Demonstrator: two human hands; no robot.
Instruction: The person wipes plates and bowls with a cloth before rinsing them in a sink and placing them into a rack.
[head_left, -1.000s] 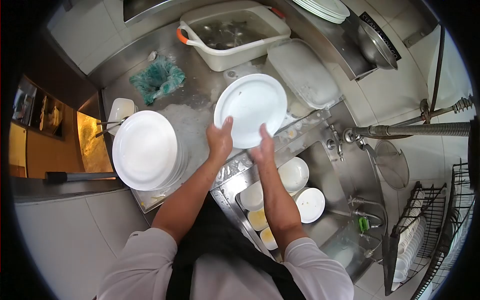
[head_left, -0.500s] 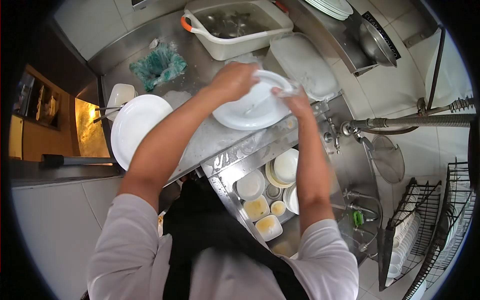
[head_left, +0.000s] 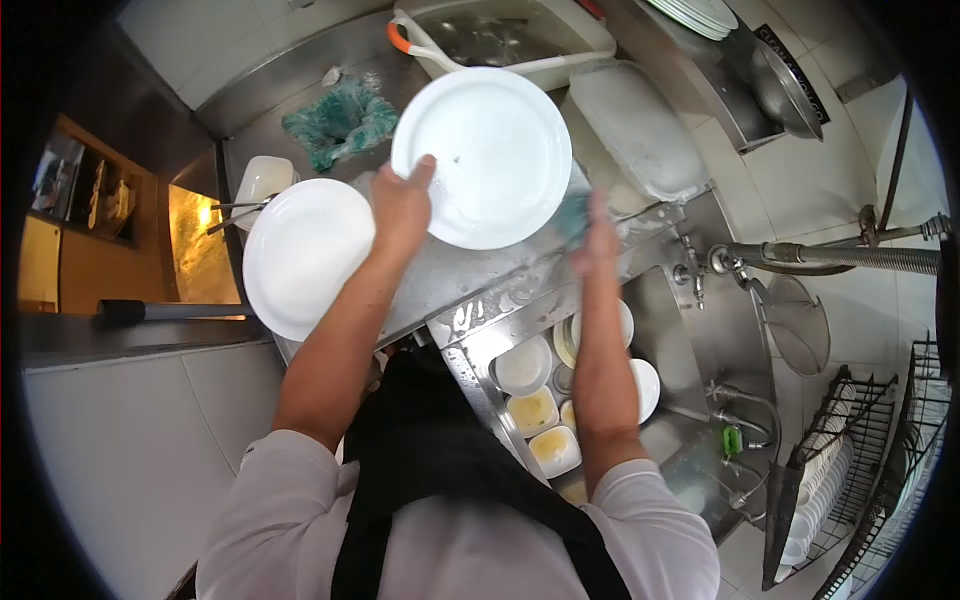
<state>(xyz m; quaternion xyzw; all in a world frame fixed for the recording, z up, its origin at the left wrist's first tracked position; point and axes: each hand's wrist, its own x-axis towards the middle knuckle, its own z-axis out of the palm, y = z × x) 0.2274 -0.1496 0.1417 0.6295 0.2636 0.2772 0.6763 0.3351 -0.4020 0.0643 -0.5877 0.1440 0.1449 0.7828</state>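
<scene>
My left hand (head_left: pixel 403 205) grips a round white plate (head_left: pixel 485 150) by its near left rim, thumb on the upper face. The plate is held tilted above the steel counter, with a small dark speck on it. Right of the plate is my right hand (head_left: pixel 597 240), smeared by motion and apart from it. Against its palm side shows a blurred blue-green piece, which looks like a scrubbing pad (head_left: pixel 572 217). Another white plate (head_left: pixel 308 260) lies on the counter left of my left forearm, beside a white bowl (head_left: pixel 265 180) with utensil handles sticking out.
A white tub (head_left: pixel 450 60) of dark water with orange handles stands at the back, beside a whitish container (head_left: pixel 640 130). Crumpled green plastic (head_left: pixel 340 122) lies on the counter. The sink holds several bowls (head_left: pixel 522 365). Taps (head_left: pixel 690 272) and dish racks (head_left: pixel 835 470) are at right.
The plate has turned its face up toward me and moved slightly up. My left hand has shifted to its near left rim. My right hand has come off the plate and dropped lower.
</scene>
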